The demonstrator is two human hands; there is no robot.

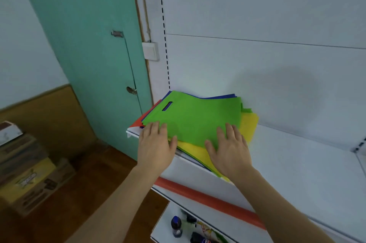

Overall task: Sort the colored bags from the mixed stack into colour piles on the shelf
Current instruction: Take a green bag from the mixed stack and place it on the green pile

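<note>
Both hands flat, fingers straight: left hand [156, 144] and right hand [229, 147] press green bag [198, 116] atop stack [248, 123]. Risk: yellow bag under fingertips slides off shelf [297, 155].

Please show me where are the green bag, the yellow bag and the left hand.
green bag [198, 118]: head view, middle of its top face.
yellow bag [250, 121]: head view, its right corner.
left hand [156, 147]: head view, back of the hand.
</note>
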